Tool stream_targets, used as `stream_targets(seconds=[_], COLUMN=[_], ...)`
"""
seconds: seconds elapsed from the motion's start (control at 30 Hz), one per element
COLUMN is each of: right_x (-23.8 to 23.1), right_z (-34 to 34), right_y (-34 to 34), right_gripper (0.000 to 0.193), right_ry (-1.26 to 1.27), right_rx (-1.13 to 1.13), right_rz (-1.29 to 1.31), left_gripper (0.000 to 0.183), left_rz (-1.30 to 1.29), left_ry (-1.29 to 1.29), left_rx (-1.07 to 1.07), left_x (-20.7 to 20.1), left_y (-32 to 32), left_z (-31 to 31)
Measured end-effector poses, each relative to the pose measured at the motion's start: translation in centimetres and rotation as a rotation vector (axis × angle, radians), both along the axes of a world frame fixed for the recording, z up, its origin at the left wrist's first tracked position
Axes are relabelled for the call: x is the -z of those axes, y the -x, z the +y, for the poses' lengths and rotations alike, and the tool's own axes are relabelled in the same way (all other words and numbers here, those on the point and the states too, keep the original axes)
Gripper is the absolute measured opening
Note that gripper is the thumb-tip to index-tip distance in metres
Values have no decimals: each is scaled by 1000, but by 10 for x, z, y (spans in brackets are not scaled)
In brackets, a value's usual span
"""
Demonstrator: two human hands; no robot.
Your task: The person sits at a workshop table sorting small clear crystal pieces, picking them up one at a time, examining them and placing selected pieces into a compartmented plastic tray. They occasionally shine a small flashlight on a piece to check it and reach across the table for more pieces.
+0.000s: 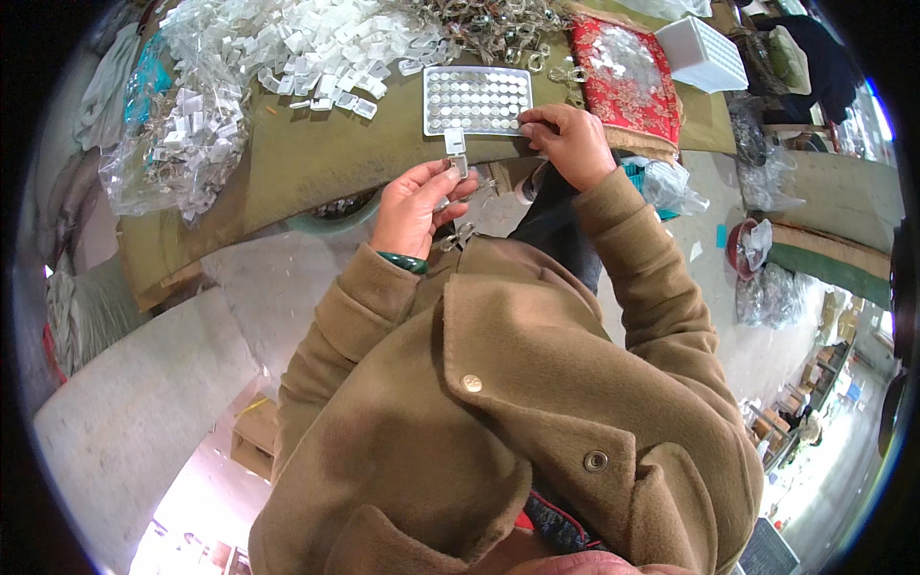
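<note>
My left hand (419, 205) pinches a small clear plastic box (461, 167) whose lid stands up, hinged away from me. More clear plastic and thin metal-looking bits show beside its fingers, too small to name. Just beyond the lid lies a white tray (428, 92) filled with rows of round whitish discs (476, 101). At the tray's lower right corner is my right hand (573, 146), thumb and fingertips drawn together over its edge. Whatever those fingertips hold, if anything, is hidden.
Small clear and white plastic boxes (326, 48) are heaped at the back left, near a plastic bag (196, 134) of similar boxes. Shiny metal-looking pieces (498, 29) pile behind the tray. A red patterned cloth (656, 112) and white gridded block (701, 55) lie right.
</note>
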State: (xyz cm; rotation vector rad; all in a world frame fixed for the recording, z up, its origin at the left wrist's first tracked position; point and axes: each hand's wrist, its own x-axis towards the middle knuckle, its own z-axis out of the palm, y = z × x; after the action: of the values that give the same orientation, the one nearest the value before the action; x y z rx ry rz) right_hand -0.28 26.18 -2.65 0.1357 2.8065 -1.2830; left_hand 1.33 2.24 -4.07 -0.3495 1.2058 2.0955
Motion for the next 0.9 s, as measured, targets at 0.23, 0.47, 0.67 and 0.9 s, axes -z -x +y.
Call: stream_targets(seconds=[0.23,0.47,0.67,0.9], right_x=[4,-10,-31,-20], right_z=[9,4,-28,-48], right_y=[10,5,-22,-26], right_gripper=[17,17,16,14], right_ry=[-306,-219,56,0], right_rx=[-252,-211,-255,-265], right_rz=[232,197,370,416], left_gripper=[25,27,30,32], left_rz=[55,88,71,136], left_ry=[2,21,16,38], left_rx=[59,38,39,22], left_x=[-7,-10,-12,-12], left_y=[9,5,3,-3], left_z=[14,19,20,16])
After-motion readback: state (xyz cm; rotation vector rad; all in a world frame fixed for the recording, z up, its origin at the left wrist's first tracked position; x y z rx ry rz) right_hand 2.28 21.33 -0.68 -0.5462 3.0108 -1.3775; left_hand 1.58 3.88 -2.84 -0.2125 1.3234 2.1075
